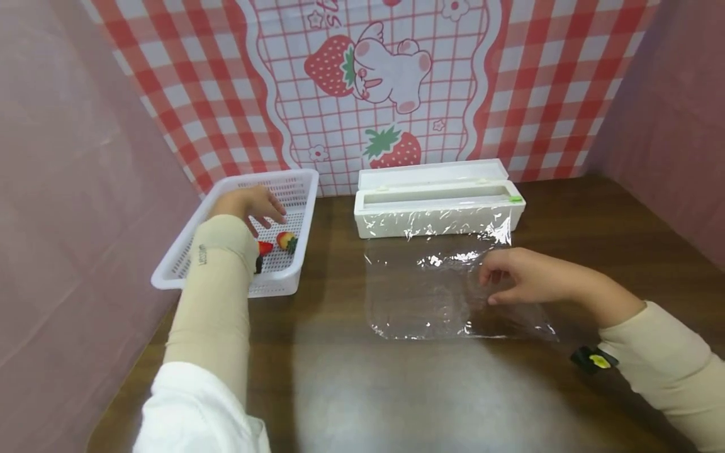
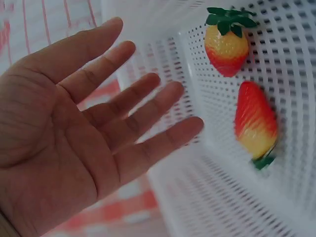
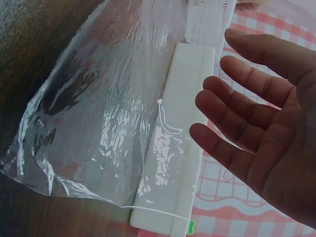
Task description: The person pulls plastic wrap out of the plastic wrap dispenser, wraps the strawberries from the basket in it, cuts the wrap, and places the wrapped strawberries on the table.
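"What is the left hand doing?"

"The left hand [image 1: 250, 203] hangs over the white basket [image 1: 308, 220], at eleven o'clock from the person, palm bare, fingers straight and spread."

"And in the basket?"

"A rounder strawberry [image 2: 227, 49] and, just beside it, a longer strawberry [image 2: 255, 118], both red and yellow with green leaves. The hand is apart from both."

"The right one?"

"Well apart from the left. The right hand [image 1: 523, 277] is between one and two o'clock, over the clear film [image 1: 419, 296], fingers loosely bent, gripping nothing. I cannot tell whether it touches the film."

"Where does that run?"

"From the white box [image 1: 419, 220], just past twelve o'clock, over its front and across the wooden table [image 1: 340, 377] toward six o'clock. The lid [image 1: 433, 173] stands open on the box's twelve-o'clock side; a green tab [image 1: 515, 199] sits at its three-o'clock end."

"Behind it?"

"A checked cloth [image 1: 442, 88], at twelve o'clock."
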### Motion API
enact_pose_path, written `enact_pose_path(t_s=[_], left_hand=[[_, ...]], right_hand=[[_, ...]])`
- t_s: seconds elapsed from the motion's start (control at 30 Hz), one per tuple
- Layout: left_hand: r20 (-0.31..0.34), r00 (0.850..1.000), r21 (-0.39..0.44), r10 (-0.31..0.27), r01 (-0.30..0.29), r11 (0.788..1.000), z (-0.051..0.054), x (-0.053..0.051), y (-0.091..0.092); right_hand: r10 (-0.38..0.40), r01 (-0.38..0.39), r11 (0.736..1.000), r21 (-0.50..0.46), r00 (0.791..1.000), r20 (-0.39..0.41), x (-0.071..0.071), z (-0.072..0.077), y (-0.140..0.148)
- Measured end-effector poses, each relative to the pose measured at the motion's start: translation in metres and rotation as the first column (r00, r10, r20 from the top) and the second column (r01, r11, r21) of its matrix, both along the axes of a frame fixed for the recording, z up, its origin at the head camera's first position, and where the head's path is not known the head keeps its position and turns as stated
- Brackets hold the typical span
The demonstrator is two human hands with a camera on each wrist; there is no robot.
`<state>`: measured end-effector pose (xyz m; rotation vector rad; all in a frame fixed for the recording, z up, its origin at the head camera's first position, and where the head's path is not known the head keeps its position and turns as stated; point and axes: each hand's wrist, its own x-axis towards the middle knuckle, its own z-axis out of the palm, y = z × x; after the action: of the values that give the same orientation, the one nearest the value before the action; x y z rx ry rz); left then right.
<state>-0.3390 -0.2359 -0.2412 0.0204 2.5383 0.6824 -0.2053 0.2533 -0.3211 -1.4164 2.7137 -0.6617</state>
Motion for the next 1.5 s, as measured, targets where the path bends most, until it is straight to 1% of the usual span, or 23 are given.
enact_pose_path(t_s=[0.07, 0.1, 0.23, 0.27, 0.33, 0.4, 0.47, 0.5, 0.53, 0.57, 0.6, 0.63, 0.67, 0.73, 0.77, 0.8, 0.97, 1.0, 1.07, 1.2, 1.27, 1.33, 1.5], left_hand=[[0.036, 0.995, 0.067, 0.092, -0.094, 0.993, -0.005, -0.004, -0.006], [0.055, 0.986, 0.100, 0.160, -0.165, 0.981, -0.007, -0.005, -0.008], [0.100, 0.971, 0.119, 0.219, -0.230, 0.966, -0.018, -0.012, -0.014], [0.116, 0.962, 0.115, 0.249, -0.262, 0.958, -0.019, -0.013, -0.015], [0.167, 0.952, 0.110, 0.255, -0.275, 0.955, -0.024, -0.017, -0.015], [0.225, 0.905, 0.135, 0.361, -0.396, 0.908, -0.030, -0.019, -0.013], [0.269, 0.841, 0.159, 0.469, -0.519, 0.840, -0.036, -0.020, -0.011], [0.284, 0.816, 0.164, 0.503, -0.558, 0.813, -0.040, -0.021, -0.010], [0.296, 0.780, 0.178, 0.552, -0.612, 0.770, -0.044, -0.021, -0.009], [0.298, 0.755, 0.181, 0.584, -0.645, 0.742, -0.047, -0.020, -0.008], [0.290, 0.750, 0.173, 0.594, -0.652, 0.738, -0.050, -0.020, -0.007], [0.285, 0.762, 0.171, 0.582, -0.638, 0.751, -0.054, -0.020, -0.006], [0.275, 0.764, 0.169, 0.583, -0.636, 0.753, -0.056, -0.020, -0.006], [0.233, 0.824, 0.150, 0.516, -0.555, 0.818, -0.060, -0.021, -0.006], [0.212, 0.844, 0.137, 0.493, -0.525, 0.840, -0.062, -0.022, -0.006], [0.185, 0.876, 0.119, 0.445, -0.470, 0.875, -0.063, -0.022, -0.007], [0.123, 0.920, 0.101, 0.372, -0.384, 0.918, -0.066, -0.027, -0.008], [0.102, 0.939, 0.082, 0.329, -0.338, 0.938, -0.065, -0.028, -0.009], [0.070, 0.959, 0.063, 0.275, -0.279, 0.958, -0.065, -0.027, -0.012], [0.040, 0.980, 0.049, 0.197, -0.199, 0.979, -0.060, -0.023, -0.017], [0.041, 0.978, 0.063, 0.204, -0.206, 0.976, -0.055, -0.021, -0.018], [0.030, 0.981, 0.059, 0.193, -0.194, 0.979, -0.047, -0.019, -0.017], [-0.064, 0.993, -0.025, 0.097, -0.099, 0.995, -0.024, -0.014, -0.016]], right_hand=[[0.001, -0.001, 1.000, 0.001, 1.000, 0.007, 0.000, -0.001, 0.001], [-0.003, 0.003, 1.000, 0.001, 1.000, 0.014, 0.000, -0.001, 0.001], [-0.010, 0.010, 1.000, -0.003, 1.000, 0.024, -0.001, -0.002, 0.002], [-0.010, 0.010, 1.000, -0.005, 1.000, 0.025, -0.002, -0.003, 0.002], [-0.012, 0.012, 1.000, -0.007, 0.999, 0.032, -0.003, -0.003, 0.002], [-0.013, 0.013, 1.000, -0.008, 0.999, 0.034, -0.004, -0.002, 0.002], [-0.009, 0.009, 1.000, -0.013, 1.000, 0.029, -0.005, -0.001, 0.002], [-0.008, 0.008, 1.000, -0.017, 1.000, 0.028, -0.005, 0.000, 0.002], [-0.005, 0.006, 1.000, -0.021, 1.000, 0.024, -0.005, 0.000, 0.001], [-0.002, 0.002, 1.000, -0.025, 1.000, 0.019, -0.005, 0.000, 0.001], [0.001, -0.001, 1.000, -0.030, 1.000, 0.015, -0.005, 0.000, 0.001], [0.003, -0.002, 0.999, -0.033, 1.000, 0.014, -0.005, 0.000, 0.001], [0.002, -0.002, 0.999, -0.034, 1.000, 0.016, -0.005, 0.000, 0.001], [-0.008, 0.008, 1.000, -0.028, 1.000, 0.020, -0.005, 0.000, 0.001], [-0.014, 0.014, 1.000, -0.024, 1.000, 0.026, -0.004, 0.000, 0.001], [-0.022, 0.023, 1.000, -0.018, 0.999, 0.033, -0.004, 0.001, 0.002], [-0.052, 0.052, 0.999, -0.003, 0.998, 0.046, -0.003, 0.000, 0.003], [-0.053, 0.054, 0.999, -0.003, 0.998, 0.044, -0.003, 0.000, 0.004], [-0.045, 0.045, 0.999, -0.007, 0.998, 0.042, -0.003, 0.001, 0.003], [-0.012, 0.013, 1.000, -0.018, 1.000, 0.022, -0.004, 0.000, 0.003], [-0.005, 0.006, 1.000, -0.019, 1.000, 0.009, -0.004, 0.000, 0.004], [-0.009, 0.009, 1.000, -0.019, 1.000, 0.000, -0.003, -0.001, 0.006], [-0.031, 0.031, 1.000, -0.003, 0.999, 0.009, -0.003, 0.000, 0.009]])
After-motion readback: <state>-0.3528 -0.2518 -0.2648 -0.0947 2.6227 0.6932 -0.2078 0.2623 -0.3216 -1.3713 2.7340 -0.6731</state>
